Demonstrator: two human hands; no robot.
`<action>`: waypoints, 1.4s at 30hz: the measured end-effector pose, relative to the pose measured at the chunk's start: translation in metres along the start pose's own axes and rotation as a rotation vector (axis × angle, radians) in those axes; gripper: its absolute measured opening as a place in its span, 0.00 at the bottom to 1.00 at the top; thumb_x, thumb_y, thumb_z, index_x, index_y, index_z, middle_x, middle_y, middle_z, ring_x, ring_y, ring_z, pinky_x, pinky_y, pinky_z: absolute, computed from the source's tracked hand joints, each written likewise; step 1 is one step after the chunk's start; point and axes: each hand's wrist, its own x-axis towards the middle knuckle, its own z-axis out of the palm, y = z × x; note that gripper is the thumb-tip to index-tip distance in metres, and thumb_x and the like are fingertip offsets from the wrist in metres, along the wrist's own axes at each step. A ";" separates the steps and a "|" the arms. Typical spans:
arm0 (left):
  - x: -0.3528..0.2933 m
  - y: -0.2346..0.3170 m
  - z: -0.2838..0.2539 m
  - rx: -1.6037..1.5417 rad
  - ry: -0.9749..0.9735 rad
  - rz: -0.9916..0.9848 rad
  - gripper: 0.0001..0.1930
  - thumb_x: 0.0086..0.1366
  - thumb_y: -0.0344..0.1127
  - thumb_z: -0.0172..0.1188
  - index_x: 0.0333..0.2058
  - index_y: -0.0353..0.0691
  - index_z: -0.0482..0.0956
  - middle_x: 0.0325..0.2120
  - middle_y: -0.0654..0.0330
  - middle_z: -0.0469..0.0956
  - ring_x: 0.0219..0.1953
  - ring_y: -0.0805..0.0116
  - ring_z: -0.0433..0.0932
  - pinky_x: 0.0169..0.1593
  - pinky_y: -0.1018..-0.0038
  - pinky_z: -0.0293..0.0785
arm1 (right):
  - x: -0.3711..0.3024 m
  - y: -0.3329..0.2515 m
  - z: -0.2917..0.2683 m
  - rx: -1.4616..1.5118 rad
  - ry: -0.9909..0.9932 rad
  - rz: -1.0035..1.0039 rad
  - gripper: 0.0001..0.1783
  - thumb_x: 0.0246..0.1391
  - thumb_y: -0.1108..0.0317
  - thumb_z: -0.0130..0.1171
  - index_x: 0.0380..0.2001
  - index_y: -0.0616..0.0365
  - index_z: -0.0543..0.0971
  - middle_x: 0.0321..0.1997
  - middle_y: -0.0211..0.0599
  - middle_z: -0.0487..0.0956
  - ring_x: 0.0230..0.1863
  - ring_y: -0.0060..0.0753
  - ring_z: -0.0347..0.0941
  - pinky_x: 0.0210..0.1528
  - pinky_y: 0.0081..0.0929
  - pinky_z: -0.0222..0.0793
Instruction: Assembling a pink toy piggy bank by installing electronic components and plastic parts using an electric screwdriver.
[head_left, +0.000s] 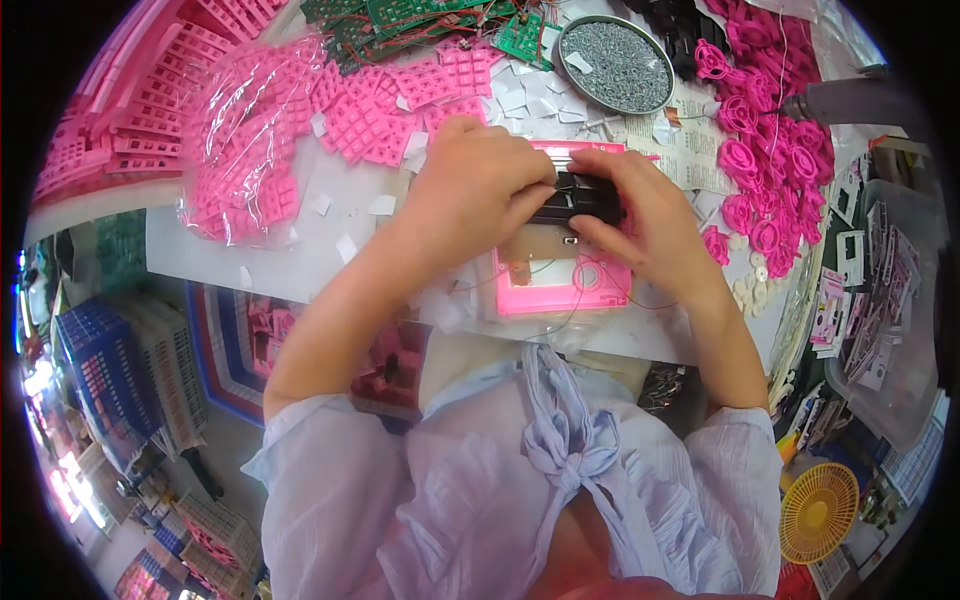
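Your right hand (640, 215) is closed on the black part (592, 198), thumb on the near side and fingers over the far side, while your left hand (485, 180) is curled at its left end with thumb and forefinger close together; whether they pinch anything you cannot tell from here, as the knuckles cover it. The black part sits over the upper half of the pink case (520, 300), which lies flat on the table (215, 258) right in front of you. To work cleanly, it would help to keep that right grip steady and the part level, and to press with the left fingertips evenly rather than at one corner, so the case does not skid. Mind the thin wires (657, 306) trailing over its near edge; one could get trapped. Beyond your hands, the round tray (556, 62) of small metal pieces stands close enough to be knocked, with white scraps (515, 98) scattered beside it. Pink grids (375, 120) and a clear bag (240, 150) of more crowd your left, green circuit boards (420, 18) lie at the far edge, and magenta rings (740, 160) are heaped on your right, limiting elbow room.
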 end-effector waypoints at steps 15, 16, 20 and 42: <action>-0.003 0.014 -0.011 0.020 -0.155 -0.069 0.05 0.60 0.33 0.65 0.33 0.40 0.83 0.29 0.61 0.81 0.34 0.61 0.79 0.44 0.64 0.73 | -0.001 -0.006 0.000 -0.324 -0.056 -0.199 0.19 0.49 0.67 0.67 0.46 0.56 0.80 0.51 0.44 0.81 0.51 0.47 0.78 0.50 0.36 0.77; -0.001 0.013 -0.009 -0.136 -0.191 -0.232 0.05 0.60 0.33 0.65 0.32 0.39 0.83 0.28 0.59 0.82 0.33 0.60 0.80 0.41 0.64 0.74 | -0.002 -0.009 0.001 -0.363 -0.046 -0.208 0.18 0.49 0.68 0.66 0.46 0.56 0.80 0.51 0.44 0.81 0.52 0.48 0.78 0.50 0.36 0.78; 0.009 0.009 -0.003 -0.289 -0.209 -0.453 0.08 0.59 0.34 0.65 0.29 0.35 0.82 0.25 0.55 0.80 0.29 0.56 0.80 0.34 0.65 0.75 | -0.008 -0.016 0.007 -0.489 -0.010 -0.206 0.18 0.49 0.69 0.63 0.46 0.55 0.81 0.53 0.47 0.81 0.54 0.50 0.79 0.50 0.37 0.79; 0.064 -0.025 -0.009 -0.101 -0.475 -0.091 0.11 0.59 0.37 0.63 0.33 0.34 0.83 0.26 0.51 0.81 0.31 0.53 0.81 0.36 0.63 0.76 | 0.007 -0.022 -0.028 -0.365 -0.179 -0.057 0.29 0.47 0.68 0.67 0.55 0.61 0.76 0.54 0.46 0.79 0.55 0.50 0.74 0.49 0.36 0.76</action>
